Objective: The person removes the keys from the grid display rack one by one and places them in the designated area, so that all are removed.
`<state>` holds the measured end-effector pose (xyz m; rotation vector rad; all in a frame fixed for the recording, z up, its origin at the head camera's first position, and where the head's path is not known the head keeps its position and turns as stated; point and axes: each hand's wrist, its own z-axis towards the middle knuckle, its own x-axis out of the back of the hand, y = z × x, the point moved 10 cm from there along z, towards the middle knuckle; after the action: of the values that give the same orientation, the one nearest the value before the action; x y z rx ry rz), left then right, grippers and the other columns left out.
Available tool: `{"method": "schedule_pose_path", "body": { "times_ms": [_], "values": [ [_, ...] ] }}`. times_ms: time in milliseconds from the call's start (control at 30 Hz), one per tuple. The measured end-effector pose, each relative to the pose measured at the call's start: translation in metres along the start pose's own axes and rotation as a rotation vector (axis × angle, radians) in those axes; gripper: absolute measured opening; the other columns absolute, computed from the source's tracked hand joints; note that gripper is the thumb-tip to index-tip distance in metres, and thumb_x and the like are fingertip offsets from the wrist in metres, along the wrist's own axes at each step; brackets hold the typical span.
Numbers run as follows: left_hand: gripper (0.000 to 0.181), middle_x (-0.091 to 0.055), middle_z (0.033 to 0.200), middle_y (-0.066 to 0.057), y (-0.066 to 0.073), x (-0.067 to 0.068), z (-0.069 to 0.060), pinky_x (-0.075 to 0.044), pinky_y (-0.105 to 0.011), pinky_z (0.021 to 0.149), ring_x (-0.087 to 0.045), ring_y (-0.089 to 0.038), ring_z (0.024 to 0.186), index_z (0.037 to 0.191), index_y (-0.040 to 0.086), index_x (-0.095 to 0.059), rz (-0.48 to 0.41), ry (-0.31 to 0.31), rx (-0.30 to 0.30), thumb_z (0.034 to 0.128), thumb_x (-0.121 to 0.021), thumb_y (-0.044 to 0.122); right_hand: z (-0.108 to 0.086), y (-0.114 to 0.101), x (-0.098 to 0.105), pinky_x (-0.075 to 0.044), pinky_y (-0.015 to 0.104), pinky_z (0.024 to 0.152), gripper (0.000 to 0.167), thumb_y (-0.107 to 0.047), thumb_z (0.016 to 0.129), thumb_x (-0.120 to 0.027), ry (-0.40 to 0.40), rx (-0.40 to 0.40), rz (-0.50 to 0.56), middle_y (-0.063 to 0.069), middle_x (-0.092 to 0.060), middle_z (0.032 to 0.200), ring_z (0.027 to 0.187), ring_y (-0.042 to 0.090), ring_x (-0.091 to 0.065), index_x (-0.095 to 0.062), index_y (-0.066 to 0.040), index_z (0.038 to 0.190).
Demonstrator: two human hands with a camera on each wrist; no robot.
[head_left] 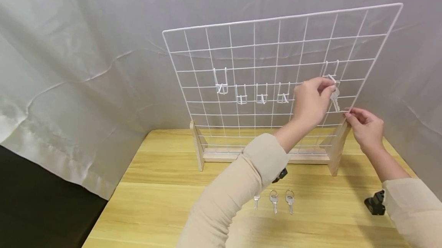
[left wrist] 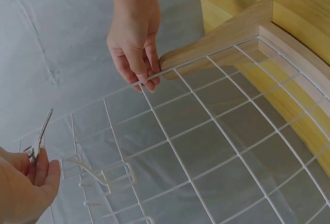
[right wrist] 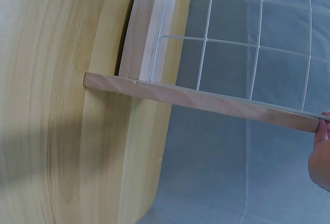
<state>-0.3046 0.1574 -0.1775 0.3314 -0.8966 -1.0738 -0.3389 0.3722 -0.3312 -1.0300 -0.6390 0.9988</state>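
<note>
A silver key is pinched between the thumb and fingers of my left hand, in front of the right part of a white wire grid panel. Close by is a white wire hook that hangs on the grid; the hand partly covers it in the head view. Whether the key's ring touches the hook, I cannot tell. My right hand pinches the panel's right edge, just at the top of the wooden stand leg. In the right wrist view only part of that hand shows.
Three more keys, one of them, lie on the wooden table before the stand. Several other white hooks, including the leftmost hook, hang on the grid. A grey curtain surrounds the table's back.
</note>
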Motion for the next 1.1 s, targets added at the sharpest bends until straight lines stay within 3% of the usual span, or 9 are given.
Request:
{"method": "schedule_pose_path", "body": {
  "times_ms": [233, 533, 733, 867, 1100],
  "values": [
    [0.011, -0.073, 0.088, 0.003, 0.002, 0.001, -0.005, -0.039, 0.004, 0.064, -0.061, 0.004, 0.068, 0.094, 0.01, -0.071, -0.056, -0.05, -0.031, 0.088, -0.063, 0.015, 0.0, -0.002, 0.001, -0.048, 0.002, 0.058, 0.03, 0.002, 0.086, -0.059, 0.009, 0.004, -0.014, -0.025, -0.067, 0.073, 0.064, -0.01, -0.06, -0.068, -0.027, 0.082],
    [0.013, -0.073, 0.089, 0.0, -0.009, -0.007, -0.021, -0.042, 0.001, 0.058, -0.055, 0.007, 0.063, 0.095, 0.008, -0.071, -0.203, -0.168, 0.036, 0.0871, -0.064, 0.017, 0.0, 0.0, 0.002, -0.047, 0.002, 0.057, 0.029, -0.002, 0.087, -0.06, 0.017, -0.024, -0.09, -0.029, -0.064, 0.071, 0.063, -0.012, -0.058, -0.065, -0.03, 0.082],
    [0.014, -0.073, 0.092, -0.004, -0.017, -0.01, -0.033, -0.044, -0.001, 0.057, -0.053, 0.01, 0.062, 0.095, 0.005, -0.071, -0.242, -0.213, 0.024, 0.0872, -0.064, 0.015, -0.002, -0.001, 0.001, -0.048, 0.003, 0.057, 0.03, 0.0, 0.086, -0.059, 0.011, -0.019, -0.024, -0.025, -0.066, 0.071, 0.063, -0.01, -0.059, -0.067, -0.028, 0.082],
    [0.014, -0.073, 0.09, -0.006, -0.026, -0.013, -0.041, -0.044, -0.003, 0.053, -0.048, 0.013, 0.059, 0.094, 0.004, -0.071, -0.262, -0.23, 0.046, 0.0866, -0.065, 0.014, -0.003, -0.001, 0.0, -0.048, 0.003, 0.057, 0.03, 0.002, 0.086, -0.058, 0.009, -0.017, 0.022, -0.023, -0.067, 0.072, 0.063, -0.009, -0.06, -0.069, -0.025, 0.083],
    [0.013, -0.073, 0.091, -0.006, -0.038, -0.017, -0.054, -0.046, -0.003, 0.055, -0.053, 0.009, 0.06, 0.093, 0.004, -0.07, -0.278, -0.262, 0.063, 0.086, -0.065, 0.013, -0.003, 0.0, -0.001, -0.048, 0.003, 0.058, 0.03, 0.004, 0.086, -0.057, -0.006, -0.029, 0.058, -0.022, -0.068, 0.074, 0.065, -0.009, -0.061, -0.069, -0.024, 0.083]
  ]
}}
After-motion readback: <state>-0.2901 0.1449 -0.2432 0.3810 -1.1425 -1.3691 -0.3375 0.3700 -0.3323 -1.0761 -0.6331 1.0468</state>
